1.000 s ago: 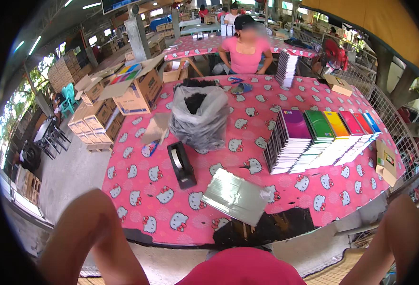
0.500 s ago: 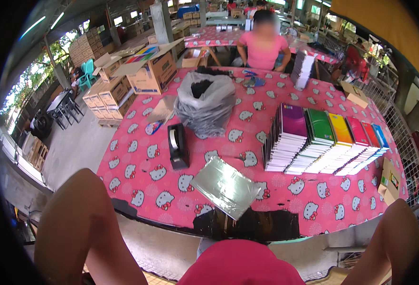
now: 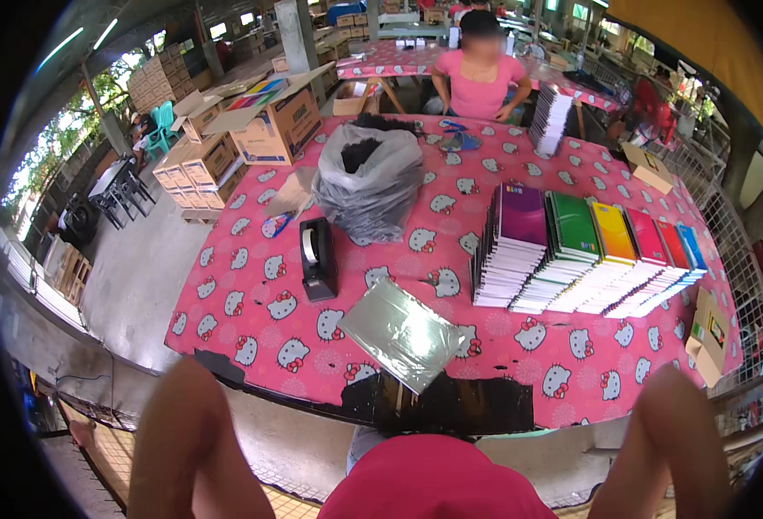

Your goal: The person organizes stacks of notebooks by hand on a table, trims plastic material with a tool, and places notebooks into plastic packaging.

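Both my arms show only as bent elbows, the left arm point(image 3: 178, 432) at the lower left and the right arm point(image 3: 675, 432) at the lower right. My left hand and my right hand are out of the picture. Nearest to me on the table lies a flat, shiny plastic-wrapped pack point(image 3: 403, 333), close to the front edge. Beyond its left end stands a black tape dispenser point(image 3: 319, 272) with a roll on it. A grey plastic bag point(image 3: 368, 199) with black material in its mouth stands behind. To the right are stacked spiral notebooks point(image 3: 520, 259) with purple, green, yellow, red and blue covers.
The table's pink patterned cover point(image 3: 260, 277) is torn along the front edge. Cardboard boxes point(image 3: 273, 130) stand at the left. A person in pink point(image 3: 481, 82) is across the table, beside a tall notebook stack point(image 3: 552, 121). An opened carton point(image 3: 707, 337) lies at the right edge.
Both elbows have shifted inward toward the middle of the picture. The view has tilted slightly, so the table's things sit a little higher and further left. The person opposite has straightened up.
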